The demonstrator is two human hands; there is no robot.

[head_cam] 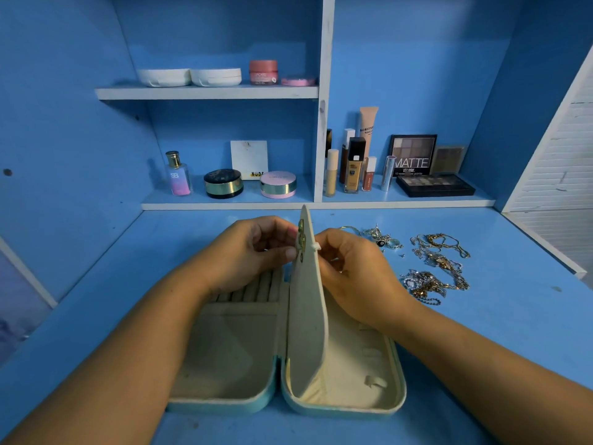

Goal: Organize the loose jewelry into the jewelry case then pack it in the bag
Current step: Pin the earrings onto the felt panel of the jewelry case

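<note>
A teal jewelry case (390, 409) with cream lining lies open on the blue desk. Its cream middle flap (306, 316) stands upright between the two halves. A gold earring (301, 236) sits on the flap's left face near the top. My left hand (253, 252) pinches that earring against the flap. On the other side of the flap, my right hand (349, 268) pinches at a small white piece (316, 245) sticking through it. Loose gold and silver chains (436, 268) lie in a heap to the right of my right hand.
Silver rings and small pieces (383, 239) lie behind the right hand. The shelf behind holds a perfume bottle (178, 175), compacts (277, 184), foundation bottles (353, 168) and eyeshadow palettes (434, 184). A white slatted panel (558, 162) stands at the right.
</note>
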